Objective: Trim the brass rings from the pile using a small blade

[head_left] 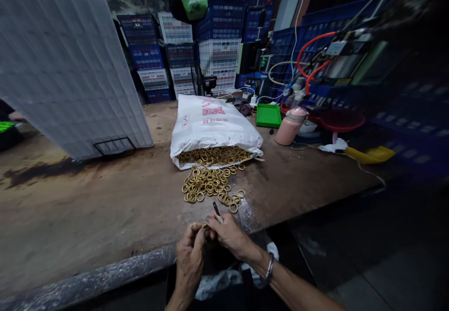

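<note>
At the table's front edge, my left hand (pixel 190 253) pinches a brass-coloured ring (pixel 204 226) between thumb and fingers. Close against it, my right hand (pixel 231 237) is closed around a slim tool (pixel 217 212) with a dark tip and a pale body; its exact kind is unclear. The tool's dark end points up and away. Just beyond both hands lies a loose pile of brass rings (pixel 209 182). They spill from the open mouth of a white woven sack (pixel 213 123) with red print, lying on its side.
A large pale ribbed panel (pixel 70 68) stands on the left of the brown table (pixel 105 208). To the right are a green tray (pixel 268 115), a pink bottle (pixel 290 126), a red dish (pixel 342 120) and a yellow scoop (pixel 370 155). Stacked crates (pixel 219 51) line the back.
</note>
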A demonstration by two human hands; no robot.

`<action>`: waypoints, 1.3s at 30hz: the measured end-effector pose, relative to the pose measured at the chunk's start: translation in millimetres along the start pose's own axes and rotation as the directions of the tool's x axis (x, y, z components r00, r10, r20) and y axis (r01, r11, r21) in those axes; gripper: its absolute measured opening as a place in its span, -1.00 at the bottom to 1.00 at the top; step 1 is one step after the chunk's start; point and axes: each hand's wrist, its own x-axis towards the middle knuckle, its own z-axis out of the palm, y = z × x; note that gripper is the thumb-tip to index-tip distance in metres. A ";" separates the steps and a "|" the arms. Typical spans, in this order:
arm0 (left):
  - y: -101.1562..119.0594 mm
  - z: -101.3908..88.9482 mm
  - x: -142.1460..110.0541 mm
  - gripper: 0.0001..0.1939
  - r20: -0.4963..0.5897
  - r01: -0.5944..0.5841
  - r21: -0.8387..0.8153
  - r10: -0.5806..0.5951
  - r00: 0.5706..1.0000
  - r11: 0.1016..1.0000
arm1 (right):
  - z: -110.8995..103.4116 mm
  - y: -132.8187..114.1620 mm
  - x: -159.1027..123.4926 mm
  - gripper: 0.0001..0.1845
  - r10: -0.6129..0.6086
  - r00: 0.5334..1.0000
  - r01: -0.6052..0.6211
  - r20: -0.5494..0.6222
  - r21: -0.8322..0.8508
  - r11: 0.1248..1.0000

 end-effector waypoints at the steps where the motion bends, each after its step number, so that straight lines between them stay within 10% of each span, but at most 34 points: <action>1: -0.6 -0.3 0.5 -0.75 0.007 0.044 0.002 -0.044 0.999 0.999 | -0.7 -0.2 1.6 -0.73 -0.051 0.998 0.048 -0.036 -0.070 0.996; 7: -4.6 -1.9 3.4 -0.64 0.092 0.269 -0.022 -0.266 0.960 0.963 | -1.8 -3.2 4.7 -0.80 -0.257 0.964 0.217 -0.063 -0.370 0.903; 18: 2.6 0.8 5.5 -0.65 0.084 0.282 -0.196 -0.270 0.959 0.939 | -12.4 4.5 0.4 -0.75 -0.343 0.934 0.314 0.095 -0.674 0.669; 33: 0.3 -2.6 0.2 -0.62 0.009 0.225 -0.028 -0.224 0.974 0.974 | -7.8 7.2 1.1 -0.68 -0.260 0.961 0.200 0.090 -0.879 0.432; 39: 19.9 -3.5 -13.0 -0.68 0.096 0.338 -0.314 -0.324 0.941 0.887 | -16.8 13.9 3.7 -0.71 -0.342 0.939 0.171 0.023 -0.896 0.409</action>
